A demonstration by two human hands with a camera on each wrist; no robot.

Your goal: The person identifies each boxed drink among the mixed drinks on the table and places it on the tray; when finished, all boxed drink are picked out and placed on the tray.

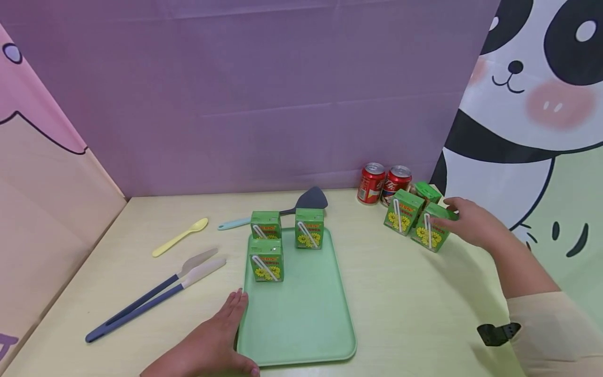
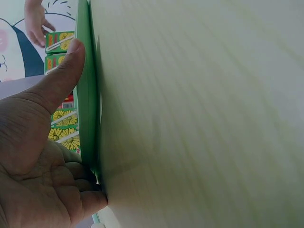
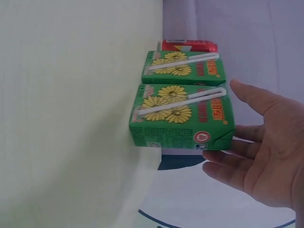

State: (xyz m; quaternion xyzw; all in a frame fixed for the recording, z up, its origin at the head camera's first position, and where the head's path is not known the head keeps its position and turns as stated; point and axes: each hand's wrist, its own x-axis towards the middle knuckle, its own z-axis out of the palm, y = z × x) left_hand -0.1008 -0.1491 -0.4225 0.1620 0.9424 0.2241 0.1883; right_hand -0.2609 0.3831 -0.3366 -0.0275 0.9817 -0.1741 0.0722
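Observation:
My left hand (image 1: pixel 212 335) lies against the left edge of a green tray (image 1: pixel 306 324), thumb and fingers spread along its rim. Three green juice boxes with straws stand on the tray's far half: a front box (image 1: pixel 267 262), a box behind it (image 1: pixel 266 224) and a right-hand box (image 1: pixel 309 229). Over at the right, my right hand (image 1: pixel 468 222) is at the top of another juice box (image 1: pixel 431 229). In the right wrist view, its thumb is beside the top of that box (image 3: pixel 180 116) and the fingers reach past its side, fairly straight.
More juice boxes, a near one (image 1: pixel 403 212) and one behind (image 1: pixel 426 192), stand beside the reached box. Two red cans, left (image 1: pixel 371 183) and right (image 1: pixel 395 184), are behind. A spatula (image 1: pixel 311 199), yellow spoon (image 1: pixel 181 237) and blue-handled tongs (image 1: pixel 155 296) lie around the tray.

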